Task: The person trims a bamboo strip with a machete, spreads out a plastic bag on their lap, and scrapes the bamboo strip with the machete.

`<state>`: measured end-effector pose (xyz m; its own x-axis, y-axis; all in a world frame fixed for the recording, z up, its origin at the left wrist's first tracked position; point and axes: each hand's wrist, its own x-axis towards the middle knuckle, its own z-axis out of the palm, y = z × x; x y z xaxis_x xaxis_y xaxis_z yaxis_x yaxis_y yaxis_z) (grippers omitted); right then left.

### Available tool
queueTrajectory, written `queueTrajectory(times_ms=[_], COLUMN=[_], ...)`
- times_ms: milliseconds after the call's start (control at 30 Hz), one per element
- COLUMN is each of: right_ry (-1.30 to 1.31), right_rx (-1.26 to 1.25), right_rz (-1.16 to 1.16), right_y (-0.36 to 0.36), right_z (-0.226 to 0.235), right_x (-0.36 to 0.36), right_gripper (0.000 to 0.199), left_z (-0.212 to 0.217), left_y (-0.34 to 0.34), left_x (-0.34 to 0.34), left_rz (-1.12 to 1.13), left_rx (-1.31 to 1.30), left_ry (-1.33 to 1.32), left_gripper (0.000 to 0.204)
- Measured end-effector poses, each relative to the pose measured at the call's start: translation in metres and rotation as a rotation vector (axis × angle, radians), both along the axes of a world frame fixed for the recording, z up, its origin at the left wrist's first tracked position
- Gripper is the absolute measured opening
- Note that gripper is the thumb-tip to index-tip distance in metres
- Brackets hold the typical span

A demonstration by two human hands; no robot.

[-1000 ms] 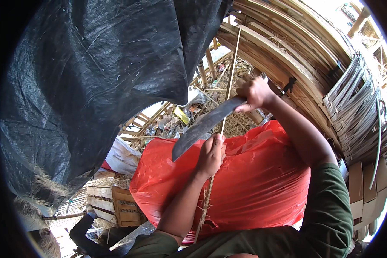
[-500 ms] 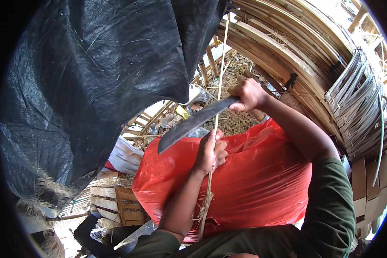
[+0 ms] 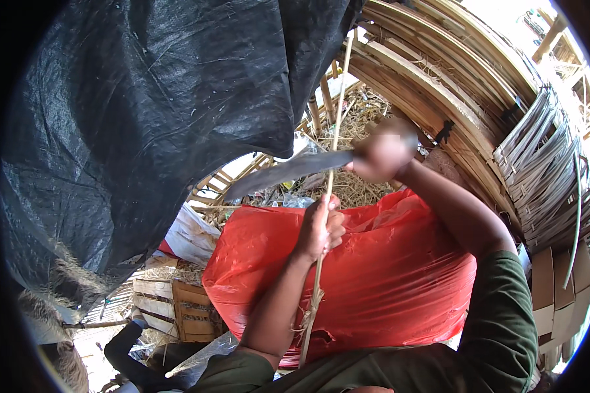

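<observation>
My left hand (image 3: 322, 226) is wrapped round a thin, pale wooden stick (image 3: 339, 111), which stands nearly upright in front of me. Its lower end, with frayed fibres, reaches down toward my lap. In my right hand (image 3: 383, 154), smeared by motion, is the handle of a machete. The broad dark blade (image 3: 288, 170) points left and crosses the stick just above my left fist; whether it touches the stick I cannot tell. Beneath both arms bulges a large red plastic sack (image 3: 380, 268).
A black tarpaulin (image 3: 144, 85) hangs at the left. Long wooden strips (image 3: 432, 72) are stacked at the upper right, beside a bundle of grey strips (image 3: 550, 157). Straw and litter cover the ground beyond the sack. A wooden crate (image 3: 193, 314) and another person's dark sleeve (image 3: 124, 344) show at lower left.
My right hand has shifted slightly right, and the machete blade has swung from a steep slant to nearly level. My left hand stays in place on the stick.
</observation>
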<state>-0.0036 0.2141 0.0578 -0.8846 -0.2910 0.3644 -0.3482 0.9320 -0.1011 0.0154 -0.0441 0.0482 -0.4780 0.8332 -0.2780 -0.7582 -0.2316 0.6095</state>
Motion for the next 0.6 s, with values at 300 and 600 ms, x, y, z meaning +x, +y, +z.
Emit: queueTrajectory(times_ms=[300, 600], right_ry=[-0.047, -0.015], right_rx=[0.068, -0.005], right_rz=[-0.099, 0.061], right_y=[-0.001, 0.020], right_z=[0.004, 0.001], right_x=[0.001, -0.011], right_gripper=[0.069, 0.068], left_z=[-0.005, -0.001], left_y=[0.013, 0.020], left_x=[0.005, 0.006], left_rz=[-0.009, -0.006], left_rx=[-0.014, -0.072], left_ry=[0.019, 0.032], left_gripper=[0.034, 0.033])
